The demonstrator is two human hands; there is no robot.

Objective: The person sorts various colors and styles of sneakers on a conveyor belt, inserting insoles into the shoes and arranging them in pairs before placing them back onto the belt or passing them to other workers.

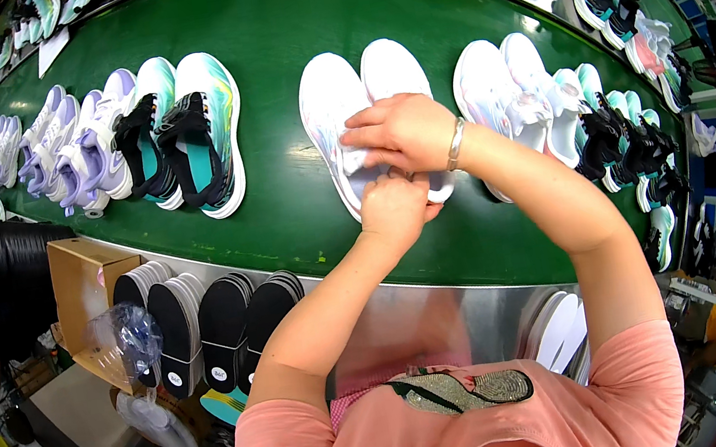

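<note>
A pair of white sneakers (pixel 331 103) lies side by side on the green conveyor belt (pixel 274 32), toes pointing away from me. My right hand (pixel 400 132), with a metal bracelet at the wrist, rests over the openings of both shoes and grips their collars. My left hand (pixel 393 209) is closed just below it at the heel of the shoes, pressing on them. What lies under the hands is hidden.
More pairs lie along the belt: teal and black sandals (pixel 192 133), lilac sneakers (pixel 78 149) to the left, white and pastel sneakers (pixel 523 88) to the right. Stacks of black insoles (pixel 207 325) stand in a cardboard box (pixel 75 284) below the belt's metal edge (pixel 444 303).
</note>
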